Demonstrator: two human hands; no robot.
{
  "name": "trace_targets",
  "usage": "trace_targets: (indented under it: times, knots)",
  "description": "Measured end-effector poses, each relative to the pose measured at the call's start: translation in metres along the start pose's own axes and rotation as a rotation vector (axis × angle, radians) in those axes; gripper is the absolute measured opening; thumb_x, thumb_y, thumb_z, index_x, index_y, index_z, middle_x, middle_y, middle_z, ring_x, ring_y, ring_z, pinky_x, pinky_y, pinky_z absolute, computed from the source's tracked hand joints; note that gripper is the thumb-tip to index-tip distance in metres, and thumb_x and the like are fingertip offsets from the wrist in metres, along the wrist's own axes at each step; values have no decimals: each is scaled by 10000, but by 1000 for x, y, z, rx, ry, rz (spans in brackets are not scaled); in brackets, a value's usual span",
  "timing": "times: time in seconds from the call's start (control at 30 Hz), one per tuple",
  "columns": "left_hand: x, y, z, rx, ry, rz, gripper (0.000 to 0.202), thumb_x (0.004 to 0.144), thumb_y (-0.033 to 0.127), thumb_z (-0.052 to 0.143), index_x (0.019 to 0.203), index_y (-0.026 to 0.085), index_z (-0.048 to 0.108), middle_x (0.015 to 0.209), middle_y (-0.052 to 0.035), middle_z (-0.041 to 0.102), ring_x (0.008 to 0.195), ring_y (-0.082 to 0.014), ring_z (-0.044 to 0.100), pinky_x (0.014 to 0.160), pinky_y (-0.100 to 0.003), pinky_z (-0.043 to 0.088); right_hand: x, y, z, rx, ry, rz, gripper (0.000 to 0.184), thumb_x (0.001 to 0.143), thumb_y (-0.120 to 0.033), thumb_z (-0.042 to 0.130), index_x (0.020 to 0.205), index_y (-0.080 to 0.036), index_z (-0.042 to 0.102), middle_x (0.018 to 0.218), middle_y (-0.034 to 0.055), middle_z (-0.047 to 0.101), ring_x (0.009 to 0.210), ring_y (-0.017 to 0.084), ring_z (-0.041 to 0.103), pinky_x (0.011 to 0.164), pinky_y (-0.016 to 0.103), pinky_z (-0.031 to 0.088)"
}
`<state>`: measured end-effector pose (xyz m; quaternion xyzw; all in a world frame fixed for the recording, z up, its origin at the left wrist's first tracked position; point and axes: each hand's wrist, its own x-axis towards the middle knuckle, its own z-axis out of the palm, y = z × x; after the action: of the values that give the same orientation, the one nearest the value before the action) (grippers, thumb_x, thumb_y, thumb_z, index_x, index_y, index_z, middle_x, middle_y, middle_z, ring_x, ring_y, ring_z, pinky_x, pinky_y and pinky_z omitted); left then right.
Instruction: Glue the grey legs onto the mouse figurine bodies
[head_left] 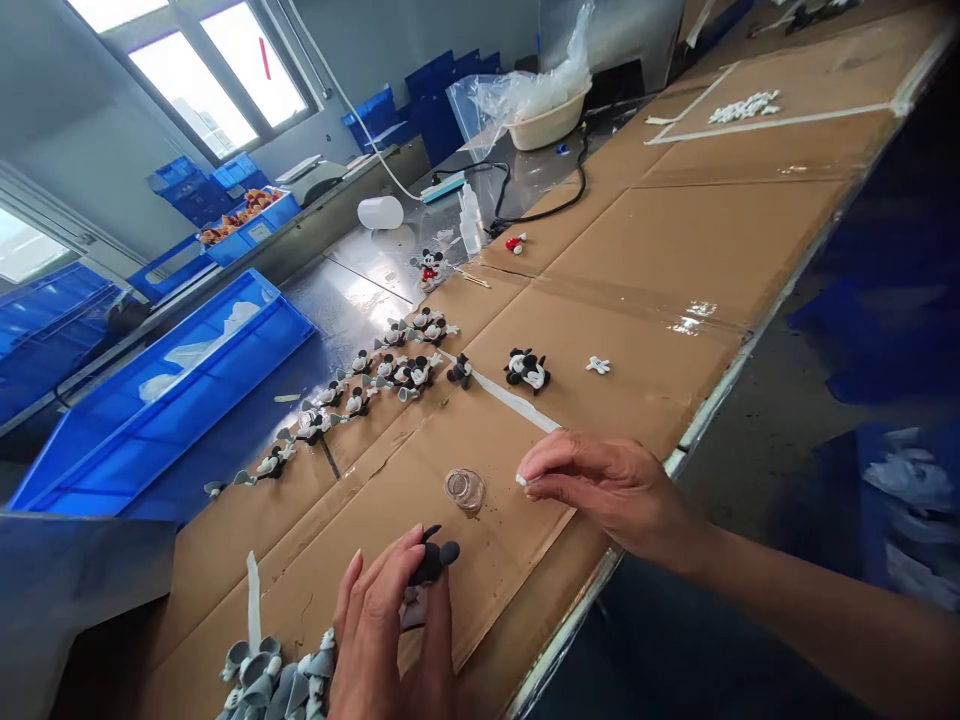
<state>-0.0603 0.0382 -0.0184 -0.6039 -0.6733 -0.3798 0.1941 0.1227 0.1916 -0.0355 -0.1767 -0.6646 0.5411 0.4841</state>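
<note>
We begin at the dark grey clay figure piece (433, 560), clamped in our left grip (382, 640) low in the view. It is a rounded lump with a thin pointed tip, and a pale piece under it is partly hidden by the fingers (367, 610). At 2 o'clock from it, our right grip (607, 490) has its thumb and forefinger pressed together on a small white clay bit (520, 480).

Between the 2 hands, a small clear plastic disc (465, 490) lies on the cardboard-covered surface (675, 260). Bare cardboard gives us open room there and on toward 1 o'clock. The metal-trimmed edge (581, 605) of the surface passes just under our right wrist at 3 o'clock, and that forearm reaches out past it toward 4 o'clock.

A heap of grey clay cones (277, 680) sits just beside the left hand at 9 o'clock. A row of clay mouse figures (360, 385) runs off toward 11 o'clock, and a black-and-white clay figure (527, 370) stands at 12 o'clock. Farther out, a blue plastic crate (161, 400) lies beyond the surface's other edge.
</note>
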Motion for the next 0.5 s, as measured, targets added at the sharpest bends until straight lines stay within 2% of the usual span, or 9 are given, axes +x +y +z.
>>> trace_targets:
  times: [0.13, 0.2, 0.37, 0.5]
  knots:
    - [17, -1, 5, 99, 48, 194, 303, 798, 19, 782, 1058, 158, 706, 989, -109, 810, 939, -195, 762, 1045, -383, 501, 0, -1, 0, 23, 40, 69, 58, 866, -178, 772, 913, -211, 781, 832, 0, 722, 725, 99, 673, 644, 161, 562]
    - [21, -4, 7, 151, 28, 274, 326, 771, -11, 793, 1053, 130, 708, 988, -136, 809, 955, -220, 762, 1033, -399, 503, 1, -1, -1, -22, 41, 51, 61, 854, -157, 782, 903, -192, 775, 833, 2, 724, 707, 89, 673, 651, 153, 553]
    - [26, -11, 9, 209, -8, 365, 361, 739, -59, 795, 1042, 121, 713, 993, -151, 807, 967, -244, 763, 1029, -425, 502, 3, 3, -2, -91, 0, -88, 71, 878, -117, 760, 929, -165, 765, 838, 19, 728, 772, 105, 680, 744, 188, 544]
    - [29, -11, 10, 200, -25, 381, 369, 727, -74, 794, 1032, 118, 712, 986, -154, 806, 965, -246, 763, 1038, -433, 501, 4, 2, -2, -133, 6, -131, 42, 913, -152, 734, 945, -165, 759, 807, 11, 706, 737, 104, 652, 700, 199, 523]
